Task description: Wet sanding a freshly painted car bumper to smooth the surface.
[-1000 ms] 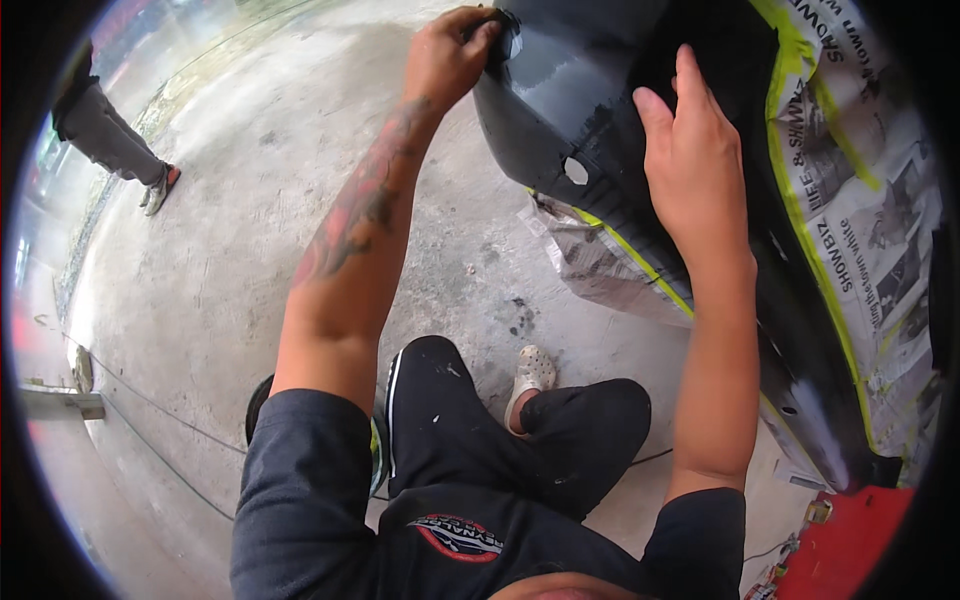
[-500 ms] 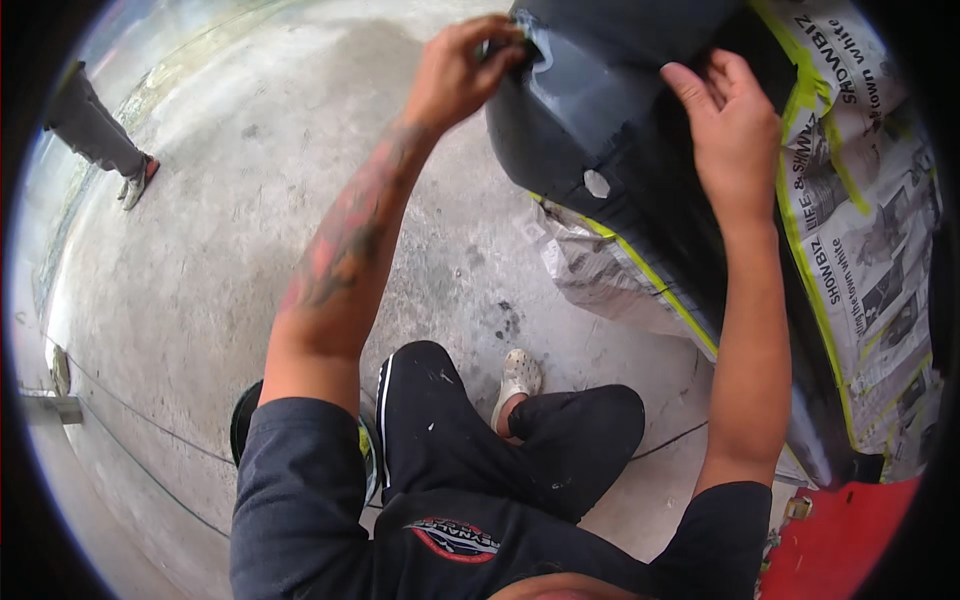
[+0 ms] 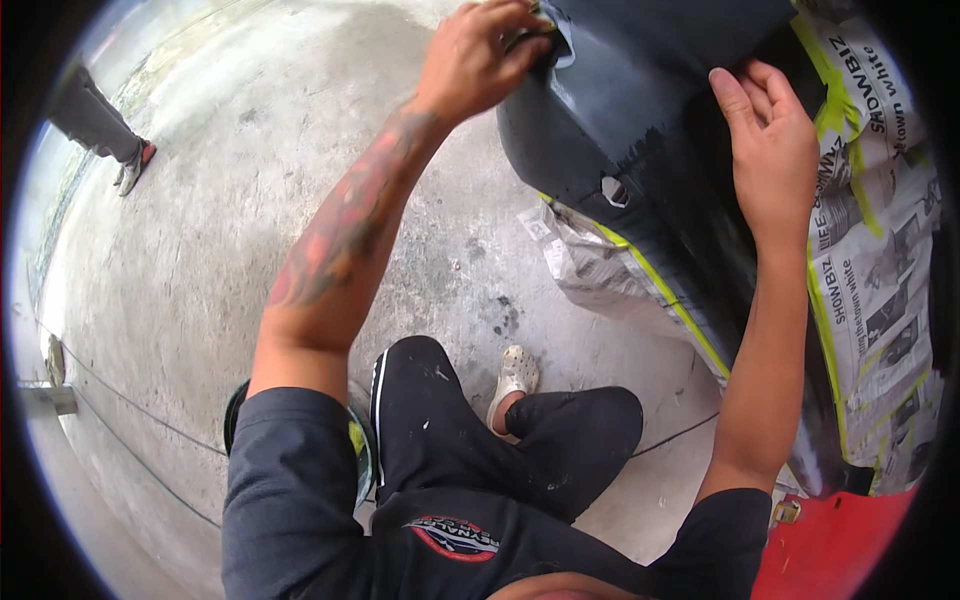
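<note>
A dark grey and black curved body panel [image 3: 580, 120], probably a vehicle part, stands at the upper right. It has a wet, shiny streak near its far left edge and a small hole lower down. My left hand [image 3: 487, 58] is closed at that far left edge, by the wet streak. Something small and dark shows between its thumb and fingers, mostly hidden. Over the right part of the panel is my right hand [image 3: 772, 130], thumb apart from the loosely bent fingers. Nothing shows in it; whether its fingertips touch the panel is unclear.
Printed paper [image 3: 885, 290] and yellow-green tape [image 3: 822, 330] mask the panel's right side; pale sheeting [image 3: 590, 265] hangs below its lower left edge. A bucket [image 3: 360, 455] stands by my left side, a red surface [image 3: 830, 550] at lower right. Another person's leg [image 3: 100, 120] is at far left.
The panel and both hands sit further right in the picture. My left hand remains at the wet streak, still closed; my right hand keeps its loose bend.
</note>
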Action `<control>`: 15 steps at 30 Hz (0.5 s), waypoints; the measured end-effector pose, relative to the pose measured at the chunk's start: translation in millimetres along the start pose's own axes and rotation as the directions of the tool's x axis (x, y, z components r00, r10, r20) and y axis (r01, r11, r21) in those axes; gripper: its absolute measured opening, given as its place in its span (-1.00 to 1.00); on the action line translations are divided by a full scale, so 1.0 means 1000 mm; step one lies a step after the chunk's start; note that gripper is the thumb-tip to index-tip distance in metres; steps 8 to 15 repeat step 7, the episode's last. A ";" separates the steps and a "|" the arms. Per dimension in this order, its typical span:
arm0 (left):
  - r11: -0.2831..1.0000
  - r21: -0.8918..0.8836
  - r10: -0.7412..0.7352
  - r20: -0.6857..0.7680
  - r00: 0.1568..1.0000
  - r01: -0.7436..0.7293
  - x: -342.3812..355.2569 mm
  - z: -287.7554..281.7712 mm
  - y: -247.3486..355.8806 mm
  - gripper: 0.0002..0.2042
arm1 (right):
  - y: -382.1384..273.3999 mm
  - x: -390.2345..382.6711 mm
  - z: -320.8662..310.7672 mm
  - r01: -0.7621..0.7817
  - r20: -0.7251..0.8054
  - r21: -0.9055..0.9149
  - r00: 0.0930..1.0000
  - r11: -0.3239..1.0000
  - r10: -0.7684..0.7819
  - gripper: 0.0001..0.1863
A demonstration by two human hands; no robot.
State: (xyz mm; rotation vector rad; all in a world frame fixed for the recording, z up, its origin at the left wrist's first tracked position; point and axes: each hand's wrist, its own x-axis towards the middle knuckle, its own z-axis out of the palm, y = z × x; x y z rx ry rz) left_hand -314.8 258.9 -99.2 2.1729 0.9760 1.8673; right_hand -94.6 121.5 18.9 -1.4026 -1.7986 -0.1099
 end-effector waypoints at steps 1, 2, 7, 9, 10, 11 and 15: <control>0.998 -0.043 -0.044 0.019 0.999 0.045 0.002 -0.002 -0.004 -0.80 | -0.002 -0.003 0.002 0.015 0.006 0.000 1.000 1.000 -0.015 -0.50; 0.992 -0.086 -0.088 0.038 0.995 0.091 0.007 -0.004 -0.008 -0.80 | -0.002 -0.002 0.004 0.019 0.009 0.006 1.000 1.000 -0.019 -0.50; 0.966 -0.146 -0.189 0.167 0.968 0.214 0.010 -0.008 -0.016 -0.72 | -0.007 0.002 0.003 0.051 -0.015 0.001 0.999 0.999 -0.051 -0.50; 0.966 -0.146 -0.189 0.167 0.968 0.214 0.010 -0.008 -0.016 -0.72 | -0.007 0.002 0.003 0.051 -0.015 0.001 0.999 0.999 -0.051 -0.50; 0.966 -0.146 -0.189 0.167 0.968 0.214 0.010 -0.008 -0.016 -0.72 | -0.007 0.002 0.003 0.051 -0.015 0.001 0.999 0.999 -0.051 -0.50; 0.966 -0.146 -0.189 0.167 0.968 0.214 0.010 -0.008 -0.016 -0.72 | -0.007 0.002 0.003 0.051 -0.015 0.001 0.999 0.999 -0.051 -0.50; 0.966 -0.146 -0.189 0.167 0.968 0.214 0.010 -0.008 -0.016 -0.72 | -0.007 0.002 0.003 0.051 -0.015 0.001 0.999 0.999 -0.051 -0.50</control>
